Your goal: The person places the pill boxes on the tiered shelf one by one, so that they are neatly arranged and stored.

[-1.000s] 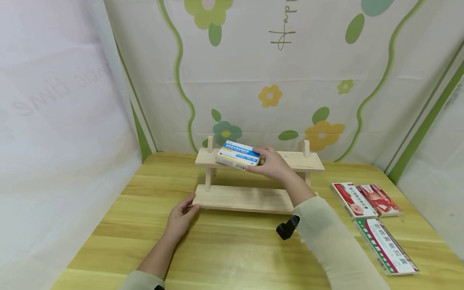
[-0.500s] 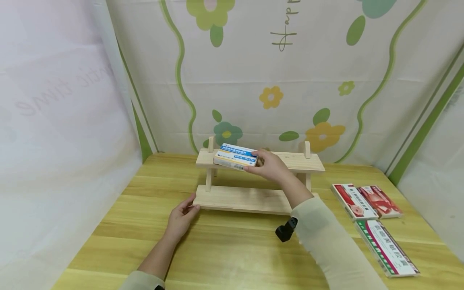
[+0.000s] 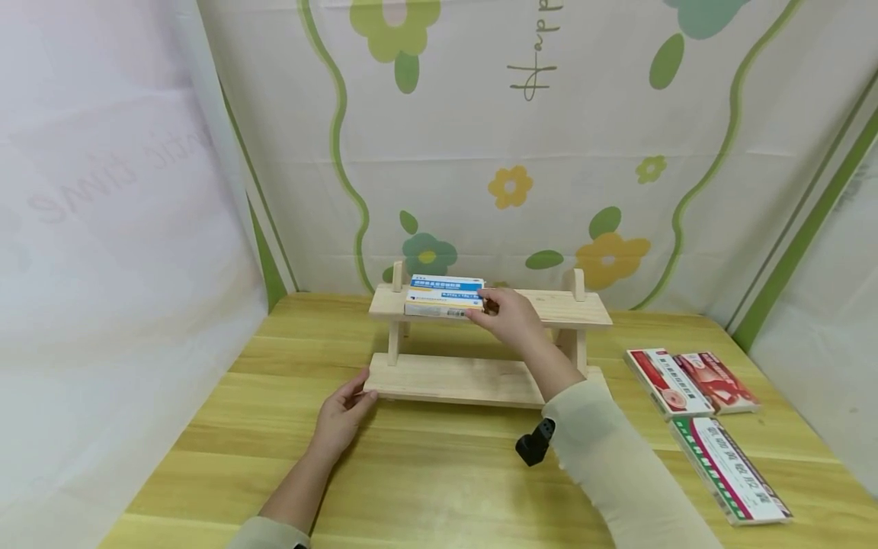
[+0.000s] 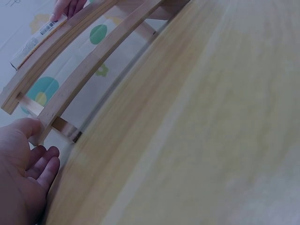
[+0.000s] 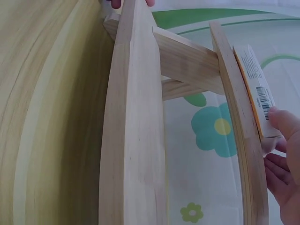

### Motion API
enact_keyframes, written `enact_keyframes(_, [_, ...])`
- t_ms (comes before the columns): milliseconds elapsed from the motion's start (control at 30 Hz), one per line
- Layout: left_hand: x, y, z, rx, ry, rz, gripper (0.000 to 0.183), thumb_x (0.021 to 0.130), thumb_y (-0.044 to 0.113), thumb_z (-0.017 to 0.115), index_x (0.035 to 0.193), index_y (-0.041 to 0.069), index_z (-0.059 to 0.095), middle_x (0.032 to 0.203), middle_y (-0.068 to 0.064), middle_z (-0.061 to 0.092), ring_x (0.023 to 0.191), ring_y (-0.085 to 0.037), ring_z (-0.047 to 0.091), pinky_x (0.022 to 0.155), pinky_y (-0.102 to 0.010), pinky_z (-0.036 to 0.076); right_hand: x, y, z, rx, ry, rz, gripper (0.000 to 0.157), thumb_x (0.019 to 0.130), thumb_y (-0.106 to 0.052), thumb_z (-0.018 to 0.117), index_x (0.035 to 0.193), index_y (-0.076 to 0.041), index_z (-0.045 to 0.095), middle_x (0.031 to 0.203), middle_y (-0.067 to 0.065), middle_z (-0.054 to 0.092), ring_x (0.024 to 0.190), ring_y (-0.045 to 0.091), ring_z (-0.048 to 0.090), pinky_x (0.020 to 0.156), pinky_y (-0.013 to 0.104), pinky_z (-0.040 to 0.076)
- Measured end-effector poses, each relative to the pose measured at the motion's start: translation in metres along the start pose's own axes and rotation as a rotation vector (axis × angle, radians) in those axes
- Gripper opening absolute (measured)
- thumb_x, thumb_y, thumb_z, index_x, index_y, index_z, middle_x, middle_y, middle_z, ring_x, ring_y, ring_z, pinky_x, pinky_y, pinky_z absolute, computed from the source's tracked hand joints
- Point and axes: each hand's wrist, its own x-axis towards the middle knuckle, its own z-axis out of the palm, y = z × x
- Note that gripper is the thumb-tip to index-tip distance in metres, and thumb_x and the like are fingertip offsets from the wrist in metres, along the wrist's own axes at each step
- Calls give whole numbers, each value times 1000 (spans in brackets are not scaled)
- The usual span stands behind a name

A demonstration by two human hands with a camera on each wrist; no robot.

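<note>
A two-tier wooden shelf [image 3: 466, 379] stands on the table. On the left part of its upper tier lies a blue and white medicine box [image 3: 442, 296], its long side lined up with the front edge. My right hand [image 3: 511, 316] pinches the right end of that box, the thumb at the front side and the fingers on top and behind. In the right wrist view the box [image 5: 255, 89] sits against the upper board. My left hand [image 3: 341, 415] grips the left end of the lower tier, with the thumb [image 4: 28, 126] on the board's front corner.
To the right of the shelf lie a red and white medicine box [image 3: 670, 381], a red box [image 3: 718, 381] beside it, and a green, white and purple box [image 3: 730, 469] nearer the front. A flowered cloth [image 3: 446, 152] hangs behind the wooden table [image 3: 425, 480].
The medicine box in my right hand has turned from slanted to parallel with the upper tier's edge, moving slightly left and down onto it. My left hand stays at the shelf's end.
</note>
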Motion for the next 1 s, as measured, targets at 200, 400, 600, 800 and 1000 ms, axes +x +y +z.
enact_keyframes(200, [0, -1, 1, 5, 5, 5, 51, 94, 16, 67, 141, 3, 51, 140, -19, 55, 109, -15, 60, 83, -9, 47, 1, -2, 5, -9, 25, 10, 55, 93, -42, 65, 137, -9, 58, 113, 7, 68, 100, 22, 60, 90, 41, 53])
enact_keyframes(400, [-1, -1, 0, 6, -12, 15, 53, 95, 17, 65, 143, 2, 48, 141, -21, 54, 116, -25, 59, 83, -8, 47, 0, -1, 5, -9, 43, -6, 59, 92, -44, 66, 138, -8, 56, 90, 5, 61, 82, 19, 51, 76, 35, 46])
enact_keyframes(600, [-1, -3, -1, 6, -17, 17, 54, 95, 18, 65, 143, 2, 48, 142, -21, 53, 111, -17, 60, 83, -9, 47, -5, 3, 2, 64, 55, -4, 65, 90, -48, 67, 142, -11, 52, 93, 6, 61, 82, 22, 55, 79, 37, 49])
enact_keyframes(800, [0, -3, 0, 10, -6, 17, 52, 94, 19, 66, 142, 3, 50, 141, -20, 54, 112, -20, 60, 84, -10, 48, -17, 8, -5, 113, 49, 36, 68, 89, -50, 68, 144, -16, 48, 147, 10, 49, 128, 35, 51, 103, 52, 46])
enact_keyframes(1000, [-1, -3, -1, 12, -11, 26, 53, 94, 20, 66, 142, 3, 49, 141, -20, 55, 108, -15, 60, 83, -10, 48, -30, 15, -15, 123, 72, 69, 70, 88, -51, 68, 146, -17, 47, 150, 8, 46, 131, 36, 49, 103, 54, 46])
